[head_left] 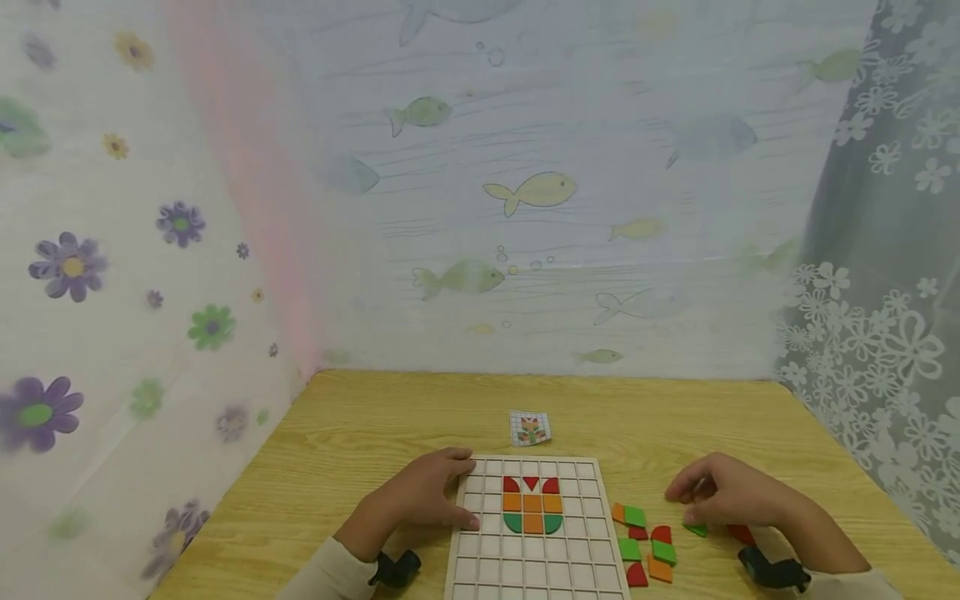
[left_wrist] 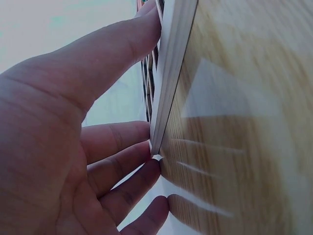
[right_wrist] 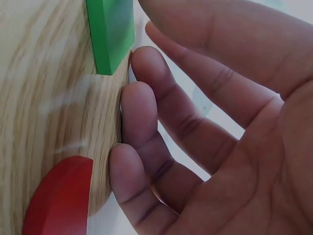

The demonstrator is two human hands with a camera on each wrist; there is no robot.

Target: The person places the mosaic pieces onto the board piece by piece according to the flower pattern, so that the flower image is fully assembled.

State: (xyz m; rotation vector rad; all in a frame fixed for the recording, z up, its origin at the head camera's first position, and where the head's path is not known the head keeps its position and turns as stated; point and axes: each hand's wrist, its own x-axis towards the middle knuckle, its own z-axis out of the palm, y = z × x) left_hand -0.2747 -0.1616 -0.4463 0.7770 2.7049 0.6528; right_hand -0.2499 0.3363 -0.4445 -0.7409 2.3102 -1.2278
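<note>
My left hand (head_left: 422,497) rests at the upper left corner of a white gridded board (head_left: 517,573). Its thumb lies over the left edge while the other fingers extend at the corner, touching the table too in the left wrist view. On the board, red, orange (head_left: 532,503) and dark green pieces form a tulip-like shape. Right of the board, my right hand (head_left: 738,497) is lowered to the table beside a green piece (right_wrist: 112,34); its loosely bent fingers hold nothing visible. A red rounded piece (right_wrist: 61,200) lies near the fingertips in the right wrist view.
A small picture card (head_left: 530,427) with a coloured flower on a grid lies beyond the board. Several loose green, red and orange pieces (head_left: 663,552) lie between the board and my right hand. Printed curtains (head_left: 540,317) surround the wooden table (head_left: 375,417).
</note>
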